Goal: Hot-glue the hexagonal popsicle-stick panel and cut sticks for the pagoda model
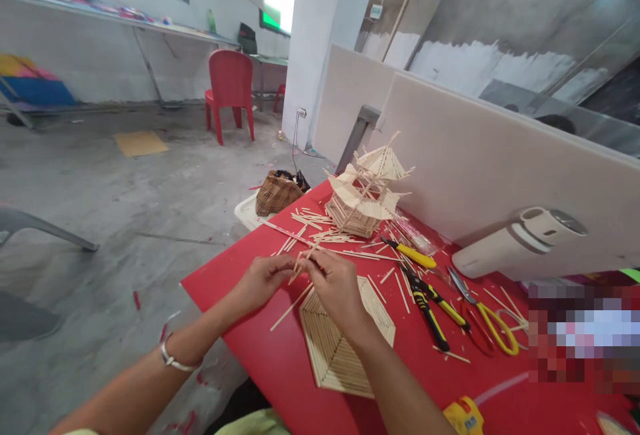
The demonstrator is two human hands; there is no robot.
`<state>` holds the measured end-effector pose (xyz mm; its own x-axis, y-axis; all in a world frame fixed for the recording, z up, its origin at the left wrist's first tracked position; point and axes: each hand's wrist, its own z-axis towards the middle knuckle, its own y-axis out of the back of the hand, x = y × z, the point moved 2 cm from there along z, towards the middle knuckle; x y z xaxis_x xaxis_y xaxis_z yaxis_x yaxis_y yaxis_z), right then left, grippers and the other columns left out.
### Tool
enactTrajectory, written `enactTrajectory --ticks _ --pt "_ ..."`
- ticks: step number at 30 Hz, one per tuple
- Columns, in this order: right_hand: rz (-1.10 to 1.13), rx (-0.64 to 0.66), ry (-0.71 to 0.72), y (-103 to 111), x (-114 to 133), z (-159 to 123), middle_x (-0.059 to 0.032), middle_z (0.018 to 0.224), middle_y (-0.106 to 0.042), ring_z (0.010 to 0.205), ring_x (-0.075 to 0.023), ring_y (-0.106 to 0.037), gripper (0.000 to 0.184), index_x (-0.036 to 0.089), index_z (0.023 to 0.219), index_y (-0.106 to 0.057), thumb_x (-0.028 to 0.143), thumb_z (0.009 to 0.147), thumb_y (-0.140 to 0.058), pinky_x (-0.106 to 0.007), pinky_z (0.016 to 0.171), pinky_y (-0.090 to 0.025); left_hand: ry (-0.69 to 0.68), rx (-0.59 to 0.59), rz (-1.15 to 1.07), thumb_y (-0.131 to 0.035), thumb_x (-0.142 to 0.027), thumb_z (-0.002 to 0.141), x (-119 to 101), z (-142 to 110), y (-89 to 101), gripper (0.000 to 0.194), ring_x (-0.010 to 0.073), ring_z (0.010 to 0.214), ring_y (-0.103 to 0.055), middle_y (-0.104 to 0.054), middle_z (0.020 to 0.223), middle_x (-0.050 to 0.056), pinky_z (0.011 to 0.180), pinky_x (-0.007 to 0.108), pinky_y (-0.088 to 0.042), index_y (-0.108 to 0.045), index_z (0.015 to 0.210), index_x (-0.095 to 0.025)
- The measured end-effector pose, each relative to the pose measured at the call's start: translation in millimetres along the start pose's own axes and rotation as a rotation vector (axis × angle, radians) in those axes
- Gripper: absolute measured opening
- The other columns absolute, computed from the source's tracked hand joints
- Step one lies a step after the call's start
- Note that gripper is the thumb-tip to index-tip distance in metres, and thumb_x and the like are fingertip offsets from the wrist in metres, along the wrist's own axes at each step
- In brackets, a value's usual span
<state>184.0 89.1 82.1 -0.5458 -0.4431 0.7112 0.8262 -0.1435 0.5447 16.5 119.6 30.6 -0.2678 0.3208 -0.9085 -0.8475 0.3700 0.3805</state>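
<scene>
My left hand (pixel 265 279) and my right hand (pixel 333 281) meet above the table's left part, fingers pinched on thin wooden sticks (pixel 297 268). The sticks seem to cross between my fingertips; how they join is too small to tell. Below my right hand lies a flat polygon panel (pixel 335 348) made of sticks laid side by side, partly covered by that hand and forearm. Beyond my hands stands a small pagoda model (pixel 367 188) of the same sticks, with tiered roofs. Loose sticks (pixel 335 235) are scattered around its base.
On the red table (pixel 410 381) to the right lie a yellow cutter knife (pixel 413 255), black-and-yellow pliers (pixel 433 308) and yellow-handled scissors (pixel 485 318). A white tumbler (pixel 510 245) stands by the board. A yellow tape measure (pixel 464 415) lies near the front. A red chair (pixel 230 85) stands behind.
</scene>
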Motion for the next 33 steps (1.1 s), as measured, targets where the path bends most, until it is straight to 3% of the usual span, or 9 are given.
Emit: enactTrajectory --ticks 5,11,18,28,33 --pt "-0.046 0.013 0.014 -7 -2 -1 -0.0037 0.080 -0.070 0.074 -0.0157 -0.064 0.011 0.018 0.086 -0.071 0.018 0.092 -0.062 -0.024 0.072 -0.047 0.019 0.010 -0.017 -0.055 -0.028 0.089 5 -2 -3.6 0.025 0.0164 0.075 -0.066 -0.075 0.082 0.003 0.072 0.024 -0.050 -0.076 0.091 -0.014" --pt "-0.048 0.049 0.003 -12 -5 -2 -0.0046 0.085 -0.072 0.078 -0.0161 -0.065 0.009 0.019 0.094 -0.072 0.019 0.091 -0.063 -0.024 0.075 -0.047 -0.002 -0.003 0.006 -0.055 -0.027 0.089 8 -5 -5.2 0.025 0.0158 0.070 -0.065 -0.075 0.079 0.004 0.070 0.025 -0.051 -0.076 0.088 -0.013" --pt "-0.049 0.041 0.002 -10 1 -2 -0.0043 0.082 -0.071 0.075 -0.0162 -0.065 0.008 0.018 0.089 -0.071 0.018 0.091 -0.063 -0.024 0.072 -0.047 -0.026 -0.036 -0.014 -0.059 -0.028 0.087 8 -5 -6.5 0.022 0.0152 0.067 -0.066 -0.075 0.074 0.003 0.067 0.023 -0.052 -0.075 0.082 -0.014" --pt "-0.014 0.021 -0.053 -8 -4 -8 -0.0032 0.082 -0.071 0.075 -0.0159 -0.065 0.008 0.018 0.087 -0.071 0.019 0.090 -0.064 -0.024 0.073 -0.047 0.014 -0.165 -0.147 -0.062 -0.030 0.083 8 -8 -21.5 0.023 0.0200 0.079 -0.073 -0.080 0.092 0.004 0.078 0.028 -0.057 -0.078 0.092 -0.017" --pt "-0.080 0.061 -0.061 -12 0 -6 -0.0038 0.090 -0.074 0.084 -0.0161 -0.067 0.013 0.020 0.094 -0.073 0.025 0.093 -0.061 -0.024 0.079 -0.049 0.046 -0.233 -0.164 -0.064 -0.034 0.076 18 -6 -20.4 0.024 0.0215 0.073 -0.073 -0.080 0.084 0.004 0.074 0.031 -0.059 -0.080 0.084 -0.017"
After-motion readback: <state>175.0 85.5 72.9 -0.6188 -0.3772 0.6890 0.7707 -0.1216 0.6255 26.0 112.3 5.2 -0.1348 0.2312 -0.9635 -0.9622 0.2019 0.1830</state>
